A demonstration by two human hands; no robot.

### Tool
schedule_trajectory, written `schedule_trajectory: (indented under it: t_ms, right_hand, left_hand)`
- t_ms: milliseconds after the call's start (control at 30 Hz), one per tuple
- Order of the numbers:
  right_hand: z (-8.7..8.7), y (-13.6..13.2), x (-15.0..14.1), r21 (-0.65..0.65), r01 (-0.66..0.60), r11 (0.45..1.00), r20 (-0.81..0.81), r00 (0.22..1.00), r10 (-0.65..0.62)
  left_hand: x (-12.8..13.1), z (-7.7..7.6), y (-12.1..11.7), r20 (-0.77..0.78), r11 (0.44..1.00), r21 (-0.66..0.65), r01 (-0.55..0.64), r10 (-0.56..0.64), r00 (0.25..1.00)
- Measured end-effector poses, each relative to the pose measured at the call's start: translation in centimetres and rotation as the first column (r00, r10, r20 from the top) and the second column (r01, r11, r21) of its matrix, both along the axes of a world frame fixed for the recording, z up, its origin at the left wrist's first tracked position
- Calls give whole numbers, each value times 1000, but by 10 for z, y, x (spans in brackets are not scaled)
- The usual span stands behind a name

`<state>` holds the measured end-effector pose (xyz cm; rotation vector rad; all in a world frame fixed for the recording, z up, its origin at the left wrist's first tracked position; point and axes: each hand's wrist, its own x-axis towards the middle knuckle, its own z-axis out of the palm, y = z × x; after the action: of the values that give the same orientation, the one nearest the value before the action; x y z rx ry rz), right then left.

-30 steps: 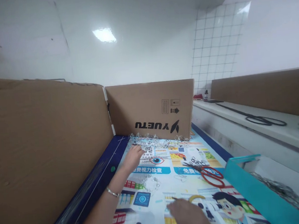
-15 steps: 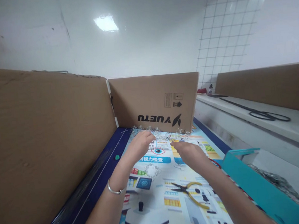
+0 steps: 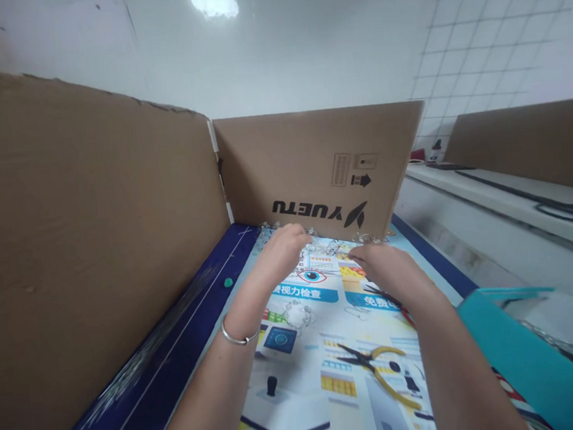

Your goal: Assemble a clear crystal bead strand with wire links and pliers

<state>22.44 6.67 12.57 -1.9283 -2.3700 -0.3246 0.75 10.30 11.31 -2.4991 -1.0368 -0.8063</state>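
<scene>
My left hand (image 3: 285,250) is at the far end of the printed sheet, its fingers pressed together beside strands of clear beads (image 3: 324,248). Opposite it, my right hand (image 3: 384,266) reaches in with thumb and fingertips pinched, close to the same beads. Whatever the fingertips hold is too small or hidden to make out. Nearer to me lies a ring of clear beads (image 3: 298,314). Yellow-handled pliers (image 3: 374,361) rest with jaws apart in front of my right hand. A red-handled tool (image 3: 406,317) is partly covered by my right forearm.
Cardboard panels stand at the left (image 3: 90,212) and back (image 3: 307,166). At the right is a turquoise box (image 3: 535,360) holding silvery pieces. A small green object (image 3: 228,282) lies on the dark blue edge. A white ledge (image 3: 505,189) runs along the right.
The camera has tilted down and come closer. My hands stay at the far beads, slightly wider apart in view. The dark jaws of the red-handled tool now show under my right hand.
</scene>
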Motion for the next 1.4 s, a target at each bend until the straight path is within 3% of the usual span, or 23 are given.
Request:
schedule_trajectory:
  t_ms: [333,667,1400]
  right_hand:
    - [-19,9,-9,12,-8,1000,117,993,6]
    - [-28,10,-18,9,43,999,145,989,-44]
    - [-25,3,-31,54,145,988,77,986,-149]
  left_hand:
    - [2,-13,1,-131,994,22,-107,109,985]
    - [-1,-30,11,-132,983,-28,-179,174,976]
    - [5,-29,9,-88,949,-48,-312,307,948]
